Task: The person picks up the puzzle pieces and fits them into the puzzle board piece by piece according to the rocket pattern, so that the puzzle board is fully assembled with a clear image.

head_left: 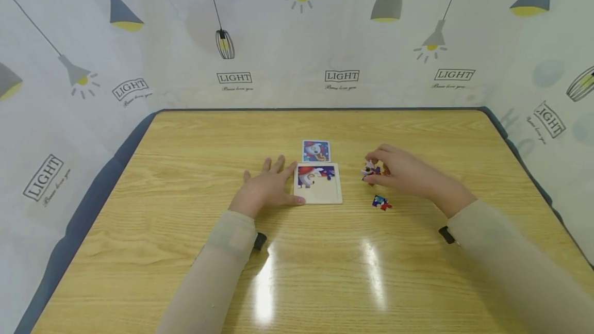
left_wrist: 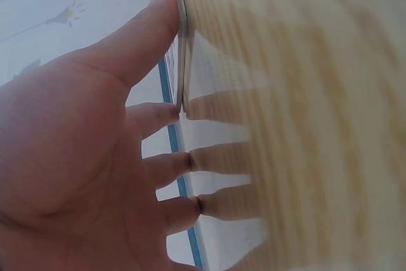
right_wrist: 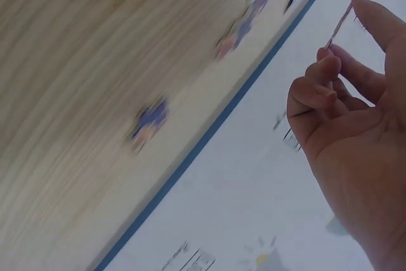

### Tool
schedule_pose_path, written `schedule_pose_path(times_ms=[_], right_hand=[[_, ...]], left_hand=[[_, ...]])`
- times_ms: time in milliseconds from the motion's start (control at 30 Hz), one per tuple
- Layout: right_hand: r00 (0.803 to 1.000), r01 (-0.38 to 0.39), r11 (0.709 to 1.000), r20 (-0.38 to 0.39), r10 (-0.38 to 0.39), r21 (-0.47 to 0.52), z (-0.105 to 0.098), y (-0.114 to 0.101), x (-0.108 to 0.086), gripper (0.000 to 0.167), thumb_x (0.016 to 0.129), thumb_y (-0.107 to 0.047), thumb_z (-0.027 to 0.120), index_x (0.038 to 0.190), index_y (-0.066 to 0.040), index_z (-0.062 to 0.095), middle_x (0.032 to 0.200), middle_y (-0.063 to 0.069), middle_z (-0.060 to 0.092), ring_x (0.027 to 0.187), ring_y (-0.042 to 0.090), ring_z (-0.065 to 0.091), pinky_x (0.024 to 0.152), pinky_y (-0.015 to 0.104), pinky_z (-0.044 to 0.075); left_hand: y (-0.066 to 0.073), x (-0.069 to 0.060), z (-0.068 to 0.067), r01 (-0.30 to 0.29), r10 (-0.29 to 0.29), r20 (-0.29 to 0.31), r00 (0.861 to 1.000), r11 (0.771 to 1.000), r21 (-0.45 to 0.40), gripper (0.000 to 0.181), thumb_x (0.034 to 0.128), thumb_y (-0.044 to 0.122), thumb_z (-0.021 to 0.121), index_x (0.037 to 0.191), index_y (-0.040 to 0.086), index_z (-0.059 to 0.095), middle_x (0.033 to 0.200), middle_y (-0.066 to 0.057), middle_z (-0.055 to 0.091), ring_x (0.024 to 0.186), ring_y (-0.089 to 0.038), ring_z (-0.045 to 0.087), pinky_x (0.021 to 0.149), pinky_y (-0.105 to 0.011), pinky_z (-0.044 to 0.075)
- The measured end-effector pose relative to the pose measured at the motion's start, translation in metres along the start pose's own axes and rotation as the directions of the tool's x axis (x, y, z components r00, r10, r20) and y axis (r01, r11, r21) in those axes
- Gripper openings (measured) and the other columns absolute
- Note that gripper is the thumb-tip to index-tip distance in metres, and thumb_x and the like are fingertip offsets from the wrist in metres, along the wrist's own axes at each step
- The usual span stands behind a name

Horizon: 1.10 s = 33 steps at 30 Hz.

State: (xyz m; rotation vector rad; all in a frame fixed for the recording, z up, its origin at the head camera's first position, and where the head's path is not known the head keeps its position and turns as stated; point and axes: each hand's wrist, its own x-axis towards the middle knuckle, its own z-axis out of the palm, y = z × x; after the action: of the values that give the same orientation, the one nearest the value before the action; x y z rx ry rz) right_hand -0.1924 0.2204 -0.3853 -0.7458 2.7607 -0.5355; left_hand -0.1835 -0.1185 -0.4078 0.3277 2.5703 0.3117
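Observation:
My left hand point(head_left: 266, 188) rests beside a square white puzzle tray point(head_left: 325, 201), fingers spread and fairly straight. Its thumb touches the tray's lower left corner, and the index fingertip lies by the upper left corner. In the left wrist view the thumb point(left_wrist: 152, 20) lies along the tray's thin edge, with the other fingertips down on the table. Part of a cartoon picture fills the tray's top and left. My right hand point(head_left: 406, 171) pinches a jigsaw piece point(head_left: 369, 169) between thumb and fingertips, above the table. The right wrist view shows this piece point(right_wrist: 340, 25) edge-on.
A small picture card point(head_left: 316, 151) lies just behind the tray. Nearer the front right is a loose jigsaw piece point(head_left: 381, 202). More pieces point(right_wrist: 244, 20), blurred, appear in the right wrist view. A patterned cloth point(head_left: 287, 86) walls the wooden table point(head_left: 185, 169).

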Motion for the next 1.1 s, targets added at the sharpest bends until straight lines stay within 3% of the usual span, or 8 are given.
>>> schedule_pose_path(times_ms=[167, 300, 467, 667, 900, 1100], right_hand=[[1.000, -0.005, 1.000, -0.001, 0.005, 0.016, 0.016, -0.028, 0.028, 0.054, 0.103, -0.040, 0.071, 0.143, -0.005, 0.062, 0.129, 0.009, 0.064, 0.095, 0.022, 0.062, 0.088, 0.041, 0.058], [1.000, -0.004, 1.000, 0.007, 0.004, 0.024, 0.027, -0.046, 0.045, 0.058, 0.102, -0.042, 0.072, 0.145, -0.004, 0.061, 0.133, 0.011, 0.065, 0.113, 0.027, 0.067, 0.103, 0.046, 0.059], [0.997, -0.033, 0.999, 0.063, 0.032, 0.023, 0.038, -0.066, 0.059, 0.067, 0.102, -0.045, 0.071, 0.153, -0.005, 0.056, 0.141, 0.013, 0.061, 0.125, 0.029, 0.065, 0.111, 0.050, 0.056], [0.996, -0.014, 1.000, 0.087, 0.014, -0.002, 0.049, -0.074, 0.065, 0.061, 0.104, -0.045, 0.069, 0.149, -0.005, 0.059, 0.144, 0.014, 0.061, 0.128, 0.030, 0.065, 0.111, 0.049, 0.056], [0.996, 0.069, 0.997, 0.060, -0.068, -0.020, 0.055, -0.072, 0.064, 0.057, 0.104, -0.039, 0.071, 0.144, 0.000, 0.063, 0.137, 0.016, 0.065, 0.110, 0.024, 0.068, 0.100, 0.043, 0.061], [0.995, 0.079, 0.996, 0.066, -0.077, -0.032, 0.056, -0.074, 0.065, 0.054, 0.103, -0.038, 0.072, 0.142, -0.002, 0.066, 0.132, 0.015, 0.066, 0.105, 0.022, 0.068, 0.096, 0.041, 0.062]], left_hand=[[0.000, 0.000, 0.000, 0.000, 0.000, -0.004, 1.000, 1.000, 0.003, 0.106, 0.0920, 0.073, 0.066, 0.172, 0.036, 0.008, 0.181, -0.004, -0.009, 0.167, -0.038, -0.010, 0.124, -0.082, -0.002], [0.001, 0.000, 0.000, -0.002, 0.002, -0.011, 1.000, 1.000, 0.011, 0.105, 0.0923, 0.074, 0.065, 0.172, 0.036, 0.009, 0.182, -0.005, -0.007, 0.168, -0.039, -0.008, 0.124, -0.083, -0.001], [0.001, 0.001, -0.001, -0.005, 0.005, -0.013, 1.000, 1.000, 0.018, 0.105, 0.0922, 0.075, 0.064, 0.172, 0.036, 0.009, 0.182, -0.006, -0.007, 0.168, -0.040, -0.007, 0.123, -0.084, 0.001], [-0.001, 0.002, 0.001, 0.000, 0.000, -0.010, 1.000, 1.000, 0.020, 0.105, 0.0924, 0.076, 0.064, 0.172, 0.036, 0.009, 0.182, -0.006, -0.006, 0.168, -0.040, -0.007, 0.123, -0.084, 0.001], [0.000, 0.001, 0.000, -0.003, 0.004, -0.013, 1.000, 1.000, 0.018, 0.105, 0.0924, 0.076, 0.064, 0.172, 0.036, 0.009, 0.182, -0.005, -0.006, 0.168, -0.040, -0.007, 0.123, -0.084, 0.002], [0.000, 0.001, -0.001, -0.003, 0.003, -0.007, 1.000, 1.000, 0.013, 0.104, 0.0932, 0.075, 0.064, 0.172, 0.036, 0.009, 0.182, -0.005, -0.007, 0.168, -0.039, -0.007, 0.124, -0.084, 0.002]])
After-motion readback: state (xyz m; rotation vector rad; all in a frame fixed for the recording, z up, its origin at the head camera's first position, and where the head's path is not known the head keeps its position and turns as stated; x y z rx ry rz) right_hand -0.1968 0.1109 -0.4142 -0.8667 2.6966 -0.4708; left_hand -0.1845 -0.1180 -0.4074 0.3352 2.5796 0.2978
